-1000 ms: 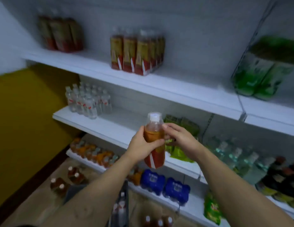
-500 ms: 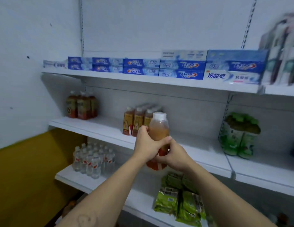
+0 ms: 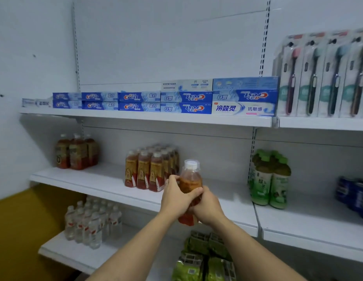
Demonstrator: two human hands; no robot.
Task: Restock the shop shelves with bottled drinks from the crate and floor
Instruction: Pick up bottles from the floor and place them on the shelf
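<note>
Bottle point(image 3: 190, 182) of amber drink gripped upright by both hands, left hand point(image 3: 175, 196) and right hand point(image 3: 207, 206), just right of the shelf point(image 3: 99, 180) pack point(image 3: 151, 168).

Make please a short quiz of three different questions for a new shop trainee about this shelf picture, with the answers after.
1. True or false: the amber tea bottle is held in both the left hand and the right hand.
2. Multiple choice: what lies on the top shelf above the tea bottle group? A) water bottles B) toothpaste boxes C) green snack packs
3. Fill in: the bottles with green caps stand to the ____ of the held bottle.

Key
1. True; both hands wrap the bottle's middle and lower body, cap upward.
2. B
3. right
</note>
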